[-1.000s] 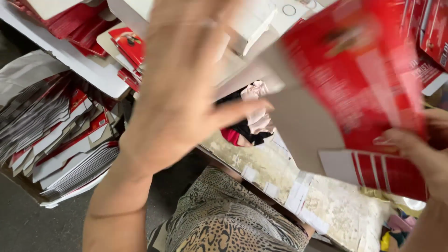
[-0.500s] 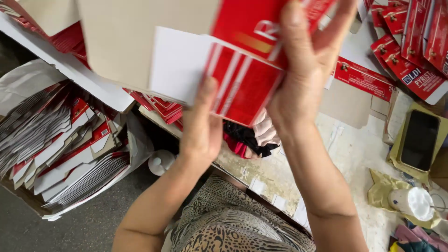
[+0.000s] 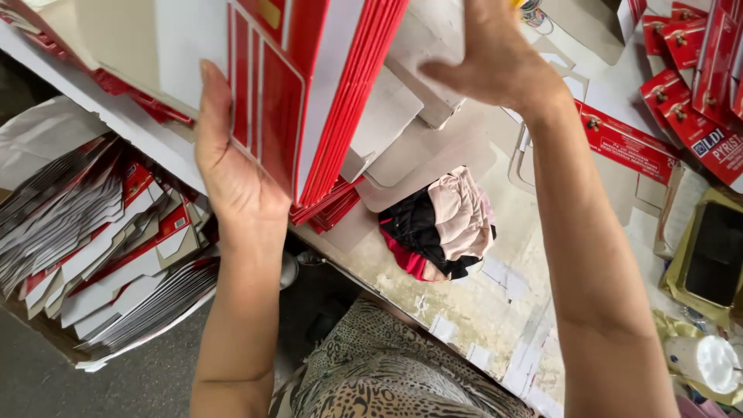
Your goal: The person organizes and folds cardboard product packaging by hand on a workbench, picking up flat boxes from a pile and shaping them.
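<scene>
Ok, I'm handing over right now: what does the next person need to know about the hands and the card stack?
Left hand: flat against the near face of the stack of red and white cards, which stands on edge.
Right hand: grips the stack's far side from above.
The stack is held over the table, above more flat cards and a bundle of cloth.
More flat cards sit in a pile low on the left.
Done: the cards are gathered edge to edge.
Left: the stack is not yet set down.
</scene>
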